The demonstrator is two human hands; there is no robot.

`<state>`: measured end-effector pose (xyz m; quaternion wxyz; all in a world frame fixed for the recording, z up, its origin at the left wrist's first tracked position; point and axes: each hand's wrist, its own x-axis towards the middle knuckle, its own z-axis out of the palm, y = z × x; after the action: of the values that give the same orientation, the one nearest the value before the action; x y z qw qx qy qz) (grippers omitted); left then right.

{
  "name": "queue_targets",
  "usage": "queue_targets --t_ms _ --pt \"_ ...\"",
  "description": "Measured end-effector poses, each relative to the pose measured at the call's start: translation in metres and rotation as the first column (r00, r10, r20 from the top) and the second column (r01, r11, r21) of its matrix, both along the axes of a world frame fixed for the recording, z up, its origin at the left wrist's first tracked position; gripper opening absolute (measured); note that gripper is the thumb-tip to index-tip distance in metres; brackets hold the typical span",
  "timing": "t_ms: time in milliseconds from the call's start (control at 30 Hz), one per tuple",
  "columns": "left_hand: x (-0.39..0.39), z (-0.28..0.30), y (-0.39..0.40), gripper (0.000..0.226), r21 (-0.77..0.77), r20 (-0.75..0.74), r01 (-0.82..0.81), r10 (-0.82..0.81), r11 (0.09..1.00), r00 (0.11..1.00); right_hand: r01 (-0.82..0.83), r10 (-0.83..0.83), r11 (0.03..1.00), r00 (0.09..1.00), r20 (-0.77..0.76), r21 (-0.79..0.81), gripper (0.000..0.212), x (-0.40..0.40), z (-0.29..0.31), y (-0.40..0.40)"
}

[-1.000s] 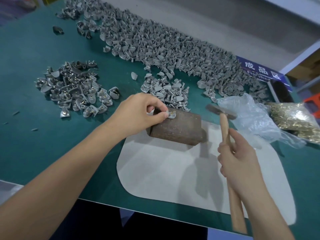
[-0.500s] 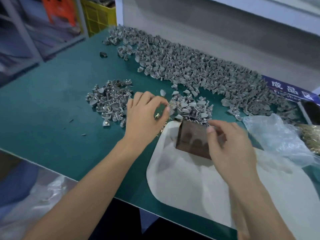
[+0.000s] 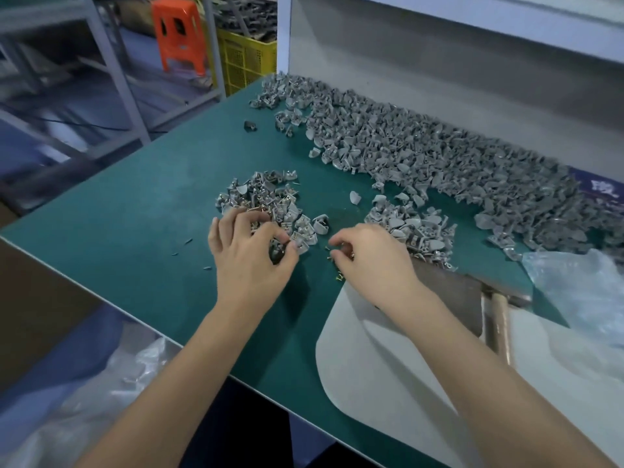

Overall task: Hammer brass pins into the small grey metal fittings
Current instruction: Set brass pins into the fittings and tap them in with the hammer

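Brass pins (image 3: 338, 278) lie loose on the green tabletop (image 3: 141, 214), a few of them just under the right hand (image 3: 371, 261), whose grip curls fingertip to thumb, seemingly pinching one, though it's too small to be sure. Left hand (image 3: 250, 255) sits at the near edge of the small pile of fittings (image 3: 266, 201), fingers curled on a grey fitting (image 3: 301, 243). Three heaps of fittings in all, beyond counting. One hammer (image 3: 499, 319) rests against one dark block (image 3: 452, 292) on one white mat (image 3: 388, 383).
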<state>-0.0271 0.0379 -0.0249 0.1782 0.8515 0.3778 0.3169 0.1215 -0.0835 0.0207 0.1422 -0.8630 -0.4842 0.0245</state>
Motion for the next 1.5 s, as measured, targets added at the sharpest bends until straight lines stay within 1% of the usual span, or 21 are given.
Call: queue_targets --t_ms 67,133,200,333,400,467,533,600,667,767,800,867,967,1033,1100,1167,1233,1333,1433,1500 --pt "0.001 0.001 -0.002 0.016 0.003 -0.006 -0.015 0.015 1.000 1.000 0.005 -0.005 1.000 0.999 0.032 -0.005 0.020 -0.002 -0.002 0.008" --pt "0.002 0.001 -0.002 0.018 0.012 0.022 -0.004 0.003 1.000 1.000 0.012 -0.012 1.000 0.997 0.078 -0.008 0.020 -0.003 -0.004 0.014" --pt "0.002 0.000 -0.002 0.016 0.035 0.052 0.033 -0.035 0.999 0.998 0.012 -0.008 0.999 0.992 0.123 -0.032 0.021 -0.003 -0.006 0.020" --pt "0.006 0.001 -0.005 0.013 0.090 0.062 0.122 -0.128 0.988 0.990 -0.005 0.022 0.996 0.981 0.195 -0.087 0.022 -0.003 -0.004 0.027" --pt "0.010 0.003 -0.009 0.016 0.100 0.071 0.168 -0.176 0.981 0.982 0.014 -0.009 0.999 0.987 0.161 -0.031 0.019 -0.002 0.001 0.022" --pt "0.017 0.008 -0.013 0.020 0.129 0.057 0.240 -0.249 0.962 0.967 0.089 -0.094 0.993 0.994 0.064 0.078 0.014 0.003 0.007 0.009" --pt "0.030 0.017 -0.015 0.023 0.153 0.026 0.298 -0.306 0.942 0.952 0.151 -0.151 0.977 0.988 -0.009 0.153 0.008 0.010 0.013 -0.009" --pt "0.047 0.026 -0.013 0.025 0.118 -0.007 0.343 -0.344 0.932 0.939 0.195 -0.192 0.960 0.981 -0.030 0.200 0.005 0.017 0.017 -0.029" --pt "0.068 0.033 -0.008 0.028 0.050 -0.046 0.362 -0.360 0.931 0.932 0.258 -0.256 0.933 0.966 -0.042 0.249 0.002 0.023 0.018 -0.049" --pt "0.104 0.038 0.006 0.038 0.012 -0.164 0.313 -0.307 0.950 0.937 0.349 -0.342 0.880 0.936 -0.080 0.322 0.004 0.028 0.012 -0.069" --pt "0.115 0.039 0.010 0.042 0.007 -0.220 0.292 -0.284 0.956 0.933 0.356 -0.345 0.874 0.934 -0.092 0.331 0.005 0.028 0.010 -0.072" --pt "0.132 0.037 0.013 0.047 -0.005 -0.328 0.271 -0.258 0.963 0.909 0.323 -0.303 0.875 0.946 -0.113 0.361 0.008 0.027 0.006 -0.074" --pt "0.143 0.028 0.013 0.044 -0.009 -0.421 0.264 -0.243 0.965 0.874 0.246 -0.222 0.891 0.969 -0.106 0.382 0.012 0.025 0.004 -0.074" --pt "0.141 0.023 0.012 0.041 0.021 -0.414 0.255 -0.223 0.967 0.882 0.220 -0.211 0.901 0.975 -0.066 0.373 0.013 0.025 0.002 -0.074" --pt "0.137 0.021 0.012 0.033 0.057 -0.371 0.258 -0.219 0.965 0.902 0.214 -0.211 0.904 0.976 -0.050 0.371 0.013 0.026 0.001 -0.073" --pt "0.133 0.020 0.012 0.021 0.081 -0.345 0.282 -0.239 0.956 0.908 0.216 -0.210 0.904 0.976 -0.057 0.369 0.013 0.027 0.000 -0.073" --pt "0.132 0.019 0.011 0.016 0.080 -0.321 0.293 -0.254 0.953 0.912 0.222 -0.208 0.901 0.975 -0.078 0.372 0.013 0.028 0.000 -0.073" --pt "0.135 0.019 0.011 0.029 0.059 -0.263 0.264 -0.240 0.963 0.935 0.240 -0.210 0.894 0.970 -0.121 0.378 0.014 0.030 0.000 -0.073" --pt "0.134 0.017 0.012 0.043 0.016 -0.271 0.285 -0.270 0.958 0.924 0.263 -0.213 0.882 0.963 -0.166 0.391 0.014 0.031 0.000 -0.073" --pt "0.132 0.015 0.014 0.039 0.020 -0.296 0.332 -0.312 0.943 0.903 0.274 -0.213 0.874 0.958 -0.193 0.400 0.014 0.032 0.000 -0.074"
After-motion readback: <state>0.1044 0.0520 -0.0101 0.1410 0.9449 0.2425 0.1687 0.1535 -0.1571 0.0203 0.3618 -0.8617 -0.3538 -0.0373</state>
